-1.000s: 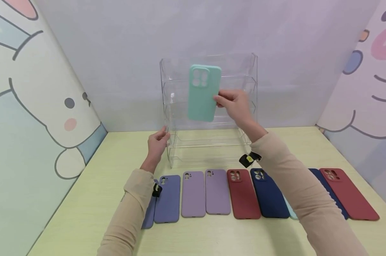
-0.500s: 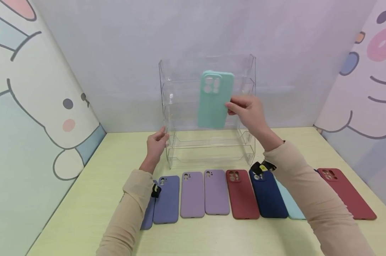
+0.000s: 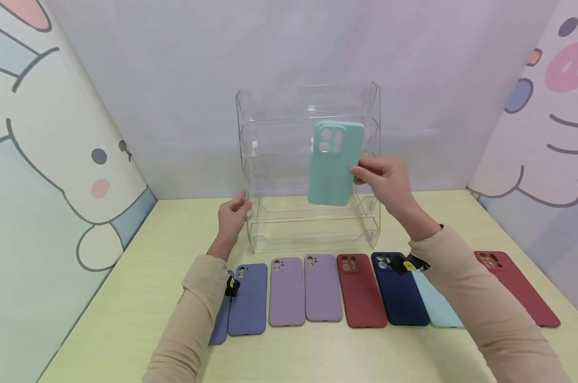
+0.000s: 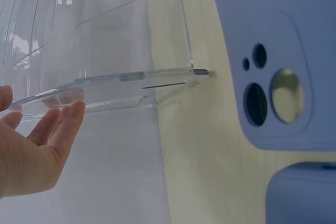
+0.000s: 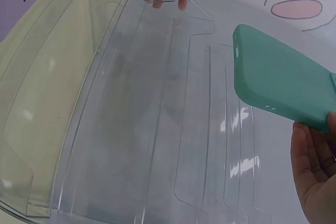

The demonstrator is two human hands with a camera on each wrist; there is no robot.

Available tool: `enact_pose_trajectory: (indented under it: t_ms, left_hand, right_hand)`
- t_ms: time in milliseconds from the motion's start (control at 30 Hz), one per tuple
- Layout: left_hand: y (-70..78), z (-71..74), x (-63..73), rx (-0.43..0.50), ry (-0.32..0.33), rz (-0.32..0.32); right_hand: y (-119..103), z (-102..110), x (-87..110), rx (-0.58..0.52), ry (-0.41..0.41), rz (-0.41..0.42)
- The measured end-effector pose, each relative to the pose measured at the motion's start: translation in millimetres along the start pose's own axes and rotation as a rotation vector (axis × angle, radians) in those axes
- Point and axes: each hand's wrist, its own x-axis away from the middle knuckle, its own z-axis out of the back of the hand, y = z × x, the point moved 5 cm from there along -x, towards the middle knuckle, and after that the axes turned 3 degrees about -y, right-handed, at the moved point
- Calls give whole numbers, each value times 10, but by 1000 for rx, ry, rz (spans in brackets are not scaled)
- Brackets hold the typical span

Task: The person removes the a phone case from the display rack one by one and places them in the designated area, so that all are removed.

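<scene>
My right hand (image 3: 387, 183) pinches a mint green phone case (image 3: 337, 162) by its right edge, thumb in front, in the head view. The case is upright with its camera cutouts at the top, raised before a clear acrylic display rack (image 3: 313, 242). In the right wrist view the same case (image 5: 278, 77) is beside the rack's tiers, apart from them. My left hand (image 3: 231, 218) holds the rack's left side panel low down. The left wrist view shows its fingers (image 4: 68, 127) against the panel's edge; part of that grip is cut off.
A row of phone cases lies before the rack: blue ones (image 3: 248, 300), lilac ones (image 3: 287, 292), a red one (image 3: 363, 292), a navy one (image 3: 404, 298) and a mint one (image 3: 437, 303). Another red case (image 3: 521, 287) is at the right, partly behind my sleeve. Cartoon-printed walls (image 3: 97, 175) enclose the table.
My right hand has moved right and down with the mint case still pinched in it. The left hand stays at the rack's side.
</scene>
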Motion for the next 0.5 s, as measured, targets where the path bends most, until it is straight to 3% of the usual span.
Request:
enact_pose_trajectory:
  t_ms: [500]
  left_hand:
    - [2, -2, 6, 0, -5, 0]
  right_hand:
    - [117, 204, 264, 37, 6, -21]
